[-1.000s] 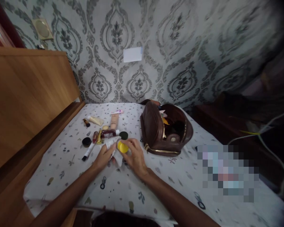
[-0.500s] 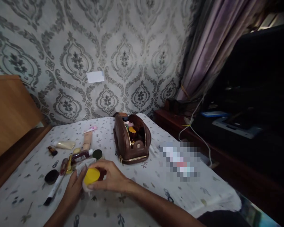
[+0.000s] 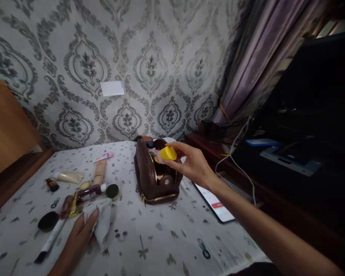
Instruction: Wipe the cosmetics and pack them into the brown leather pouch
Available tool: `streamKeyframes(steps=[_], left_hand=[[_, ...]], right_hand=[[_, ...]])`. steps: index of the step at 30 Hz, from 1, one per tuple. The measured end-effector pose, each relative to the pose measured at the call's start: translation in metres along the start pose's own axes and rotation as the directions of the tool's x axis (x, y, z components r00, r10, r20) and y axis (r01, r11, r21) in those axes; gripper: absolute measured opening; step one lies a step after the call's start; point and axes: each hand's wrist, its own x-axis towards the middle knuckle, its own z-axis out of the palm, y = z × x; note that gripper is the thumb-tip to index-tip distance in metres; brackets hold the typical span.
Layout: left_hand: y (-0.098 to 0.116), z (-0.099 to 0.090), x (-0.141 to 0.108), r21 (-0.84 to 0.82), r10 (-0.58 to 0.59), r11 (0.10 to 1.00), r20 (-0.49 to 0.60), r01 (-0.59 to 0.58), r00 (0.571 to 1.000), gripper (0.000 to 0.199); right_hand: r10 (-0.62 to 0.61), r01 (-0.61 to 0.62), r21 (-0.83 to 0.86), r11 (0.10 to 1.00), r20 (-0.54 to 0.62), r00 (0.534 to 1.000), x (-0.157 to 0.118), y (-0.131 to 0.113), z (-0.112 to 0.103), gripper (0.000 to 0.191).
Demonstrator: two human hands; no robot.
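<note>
My right hand grips a small container with a yellow lid, tilted over the mouth of the brown toiletry bag. The bag stands unzipped, with several small items partly visible inside. Lower left, my left hand is closed on a crumpled white wipe just above the cloth. Near that hand lie a dark bottle with a white cap, a gold tube and a small round jar with a dark green lid.
Farther left on the patterned cloth lie a white-handled brush, a black round compact, a cream tube, a beige tube and a short brush. A tablet rests right of the bag, partly behind my right forearm.
My right hand has carried the yellow-lidded container from the wipe, right and away from me, to the bag's opening. My left hand stays low with the wipe. The view has shifted slightly.
</note>
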Motion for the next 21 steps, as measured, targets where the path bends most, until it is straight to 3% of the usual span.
streamKeyframes(steps=[5, 10, 15, 21], left_hand=[[0.012, 0.002, -0.004, -0.007, -0.046, 0.999, 0.006, 0.046, 0.999, 0.053], [0.017, 0.002, -0.003, 0.104, -0.005, 0.995, -0.069, 0.012, 0.998, 0.052], [0.011, 0.002, -0.003, 0.104, -0.057, 0.992, -0.083, 0.065, 0.995, 0.057], [0.014, 0.007, -0.007, 0.109, -0.051, 0.992, -0.053, 0.056, 0.997, 0.055]], right_hand=[[0.009, 0.117, -0.382, 0.917, 0.313, 0.95, 0.014, 0.021, 0.004, 0.031], [-0.046, 0.261, -0.356, 0.897, 0.513, 0.857, 0.03, 0.03, 0.01, 0.036], [-0.131, 0.333, -0.268, 0.904, 0.568, 0.812, 0.042, 0.033, 0.015, 0.026], [-0.118, 0.359, -0.347, 0.867, 0.557, 0.822, 0.038, 0.04, 0.03, 0.012]])
